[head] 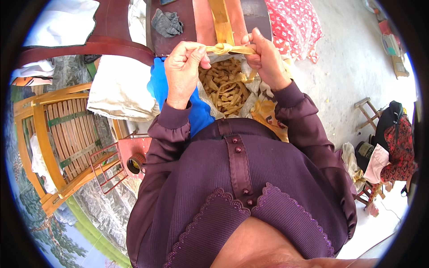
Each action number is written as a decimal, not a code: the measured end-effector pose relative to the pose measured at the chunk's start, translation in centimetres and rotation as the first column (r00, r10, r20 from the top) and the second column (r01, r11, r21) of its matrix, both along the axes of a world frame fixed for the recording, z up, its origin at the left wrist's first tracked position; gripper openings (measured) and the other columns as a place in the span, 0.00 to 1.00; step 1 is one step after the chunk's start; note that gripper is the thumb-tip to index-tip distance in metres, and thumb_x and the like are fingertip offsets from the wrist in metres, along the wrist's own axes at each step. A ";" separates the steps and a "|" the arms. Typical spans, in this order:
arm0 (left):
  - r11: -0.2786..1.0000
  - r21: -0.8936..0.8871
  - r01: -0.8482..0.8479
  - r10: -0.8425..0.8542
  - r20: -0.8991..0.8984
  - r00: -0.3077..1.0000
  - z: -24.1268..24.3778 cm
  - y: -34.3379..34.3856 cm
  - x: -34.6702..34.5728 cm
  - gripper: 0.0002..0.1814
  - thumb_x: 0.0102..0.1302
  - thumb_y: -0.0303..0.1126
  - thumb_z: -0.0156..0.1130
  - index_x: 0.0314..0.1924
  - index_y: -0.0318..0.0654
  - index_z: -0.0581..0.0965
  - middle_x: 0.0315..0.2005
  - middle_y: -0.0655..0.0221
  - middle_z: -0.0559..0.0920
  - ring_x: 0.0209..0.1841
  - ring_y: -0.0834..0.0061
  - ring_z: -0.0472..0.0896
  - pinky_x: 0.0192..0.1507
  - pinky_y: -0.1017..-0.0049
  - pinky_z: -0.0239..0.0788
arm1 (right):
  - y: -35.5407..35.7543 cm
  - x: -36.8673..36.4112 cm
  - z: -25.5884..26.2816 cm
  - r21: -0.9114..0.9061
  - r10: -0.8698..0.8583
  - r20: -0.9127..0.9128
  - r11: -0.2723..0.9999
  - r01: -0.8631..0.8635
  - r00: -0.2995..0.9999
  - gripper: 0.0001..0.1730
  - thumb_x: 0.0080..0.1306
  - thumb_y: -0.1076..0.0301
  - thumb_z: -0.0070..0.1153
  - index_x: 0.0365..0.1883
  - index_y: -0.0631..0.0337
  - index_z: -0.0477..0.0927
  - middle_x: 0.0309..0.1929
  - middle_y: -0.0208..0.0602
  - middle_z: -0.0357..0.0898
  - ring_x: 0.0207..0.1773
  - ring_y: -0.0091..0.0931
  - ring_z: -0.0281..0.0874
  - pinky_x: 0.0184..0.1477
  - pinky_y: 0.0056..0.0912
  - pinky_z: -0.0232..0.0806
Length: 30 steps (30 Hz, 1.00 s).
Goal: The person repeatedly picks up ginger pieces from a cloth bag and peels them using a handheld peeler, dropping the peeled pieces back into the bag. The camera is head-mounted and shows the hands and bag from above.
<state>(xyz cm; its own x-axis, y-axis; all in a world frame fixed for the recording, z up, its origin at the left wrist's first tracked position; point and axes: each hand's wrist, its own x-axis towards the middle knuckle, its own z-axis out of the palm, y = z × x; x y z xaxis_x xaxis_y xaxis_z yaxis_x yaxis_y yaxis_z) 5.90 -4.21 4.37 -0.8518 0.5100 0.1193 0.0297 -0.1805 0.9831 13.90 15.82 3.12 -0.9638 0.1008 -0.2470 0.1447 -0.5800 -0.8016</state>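
Observation:
Stretched between my two hands is a pale yellow, flat fibrous strip with a knot [222,49] in its middle. My left hand [186,65] pinches its left end between thumb and fingers. The right end is gripped in my right hand [266,57], thumb raised and fingers curled around it. Beyond the knot, a wider yellow-tan band [219,20] runs away from me over a peach-coloured surface; whether it joins the knot I cannot tell. Below my hands, a whitish sack [253,85] stands open, filled with many similar tan strips [226,87].
A dark red table [114,20] holds a crumpled grey cloth [167,22]. Red floral fabric [295,26] hangs at the right. On my left are white cloth [119,88], a wooden slatted chair [72,127] and a red metal rack [107,164]. Bags [395,144] crowd a stand at right.

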 end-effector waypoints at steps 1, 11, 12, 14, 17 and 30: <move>0.994 -0.099 -0.046 0.026 -0.188 0.982 -0.3 -0.2 -0.2 0.06 0.65 0.25 0.59 0.41 0.31 0.76 0.30 0.67 0.79 0.31 0.79 0.77 0.36 0.79 0.70 | -0.3 0.1 0.2 0.089 -0.031 0.029 0.996 0.028 0.999 0.17 0.72 0.51 0.44 0.37 0.55 0.74 0.18 0.15 0.61 0.18 0.10 0.50 0.21 0.13 0.44; 0.734 -0.627 -0.261 -0.359 -0.685 0.634 0.1 0.6 2.3 0.16 0.55 0.28 0.61 0.46 0.37 0.74 0.38 0.64 0.77 0.38 0.62 0.77 0.40 0.66 0.68 | -2.8 0.4 -0.4 0.495 0.194 0.060 0.846 -0.198 0.979 0.13 0.68 0.61 0.53 0.33 0.63 0.77 0.25 0.21 0.71 0.27 0.12 0.64 0.29 0.18 0.60; 0.744 -0.610 -0.271 -0.381 -0.722 0.577 -0.1 0.4 1.9 0.15 0.55 0.27 0.61 0.45 0.38 0.75 0.37 0.65 0.77 0.37 0.62 0.77 0.39 0.67 0.68 | -2.9 0.5 -0.3 0.512 0.212 0.035 0.835 -0.200 0.977 0.13 0.68 0.61 0.53 0.32 0.63 0.76 0.24 0.21 0.70 0.28 0.13 0.63 0.29 0.19 0.60; 0.767 -0.574 -0.288 -0.418 -0.786 0.454 -0.8 -0.2 0.6 0.12 0.56 0.25 0.61 0.42 0.40 0.75 0.35 0.66 0.76 0.36 0.63 0.77 0.38 0.69 0.68 | -3.4 0.8 0.1 0.545 0.248 -0.014 0.814 -0.200 0.969 0.14 0.68 0.61 0.53 0.30 0.64 0.75 0.24 0.21 0.69 0.28 0.13 0.63 0.30 0.20 0.60; 0.826 -0.437 -0.355 -0.389 -0.899 0.201 -2.2 -0.9 -1.5 0.12 0.51 0.30 0.61 0.38 0.44 0.74 0.33 0.72 0.74 0.32 0.72 0.74 0.34 0.72 0.65 | -4.5 0.8 0.3 0.578 0.251 -0.103 0.802 -0.147 0.962 0.15 0.67 0.63 0.54 0.25 0.64 0.72 0.21 0.24 0.66 0.28 0.14 0.61 0.30 0.22 0.59; 0.970 -0.061 0.234 -0.220 0.173 0.960 -5.3 3.0 -5.0 0.09 0.70 0.32 0.55 0.47 0.38 0.74 0.27 0.78 0.72 0.25 0.90 0.66 0.26 0.84 0.61 | -1.1 -3.6 -2.2 0.704 -0.127 -0.168 0.679 0.209 0.978 0.13 0.64 0.64 0.59 0.28 0.67 0.81 0.16 0.24 0.71 0.22 0.13 0.64 0.24 0.22 0.60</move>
<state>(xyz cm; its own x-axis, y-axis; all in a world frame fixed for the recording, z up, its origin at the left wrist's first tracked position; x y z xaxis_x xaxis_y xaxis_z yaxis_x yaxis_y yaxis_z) 0.86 -1.24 -0.95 -0.7170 0.6944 -0.0617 -0.1660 -0.0841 0.9825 10.27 14.73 0.89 -0.9272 0.3695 0.0619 0.0009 0.1673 -0.9859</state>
